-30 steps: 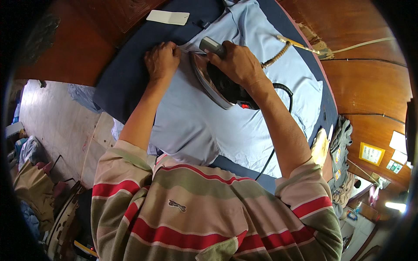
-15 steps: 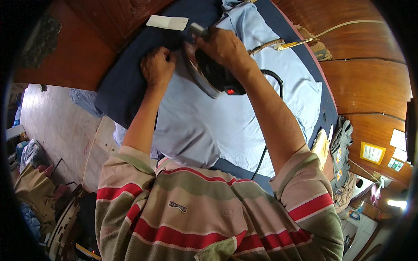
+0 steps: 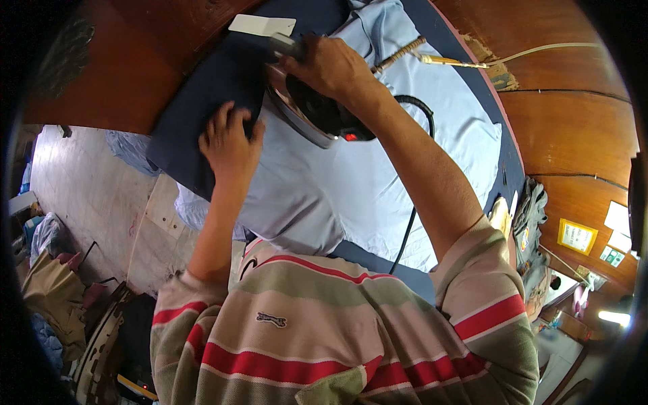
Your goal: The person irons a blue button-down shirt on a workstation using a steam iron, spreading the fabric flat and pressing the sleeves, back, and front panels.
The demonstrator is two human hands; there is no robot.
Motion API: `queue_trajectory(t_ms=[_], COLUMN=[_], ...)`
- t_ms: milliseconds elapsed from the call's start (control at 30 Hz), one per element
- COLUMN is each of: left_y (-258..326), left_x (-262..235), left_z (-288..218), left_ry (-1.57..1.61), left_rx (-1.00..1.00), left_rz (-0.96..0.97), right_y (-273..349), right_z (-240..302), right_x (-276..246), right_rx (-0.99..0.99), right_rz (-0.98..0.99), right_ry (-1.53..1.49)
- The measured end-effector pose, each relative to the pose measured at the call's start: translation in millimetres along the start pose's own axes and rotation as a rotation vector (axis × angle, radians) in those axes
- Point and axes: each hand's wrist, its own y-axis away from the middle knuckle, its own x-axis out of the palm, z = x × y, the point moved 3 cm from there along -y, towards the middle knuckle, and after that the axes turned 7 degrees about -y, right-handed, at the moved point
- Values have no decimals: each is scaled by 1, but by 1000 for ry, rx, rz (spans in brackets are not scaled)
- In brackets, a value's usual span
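Observation:
A light blue garment [image 3: 368, 196] lies spread over a table covered in dark blue cloth [image 3: 202, 88]. My right hand [image 3: 331, 67] is wrapped round the handle of an iron [image 3: 307, 111], whose sole rests on the garment's upper left part; a red light glows at its heel. From there a black cord [image 3: 413, 223] runs down toward my body. My left hand [image 3: 231, 138] is open with its fingers spread, over the dark cloth at the garment's left edge, a little left of the iron.
A blank white card [image 3: 263, 25] lies at the table's far edge. Near the far right, a rod wrapped in brown cord [image 3: 399, 55] reaches over the garment. Wooden panels [image 3: 574, 128] stand to the right. Clothes hang or lie at the right [image 3: 530, 209] and in a heap at lower left [image 3: 54, 297].
My right hand has moved the iron slightly left. My left hand has opened from a curled shape, its fingers now spread, and has shifted left and nearer to me.

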Motion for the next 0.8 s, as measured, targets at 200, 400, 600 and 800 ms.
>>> queue_trajectory(t_ms=[200, 400, 600, 800], left_y=[40, 39, 54, 147], left_x=[11, 15, 6, -15], left_z=[20, 23, 17, -51], left_ry=[-134, -181, -143, 113], left_rx=[106, 119, 136, 594], left_rz=[-63, -90, -182, -56], right_y=[-14, 85, 237, 306], right_z=[-4, -26, -31, -40], right_x=[4, -9, -20, -27], right_rx=[-85, -21, 292, 320], right_rz=[56, 273, 368, 271], right_ry=[-59, -164, -224, -198])
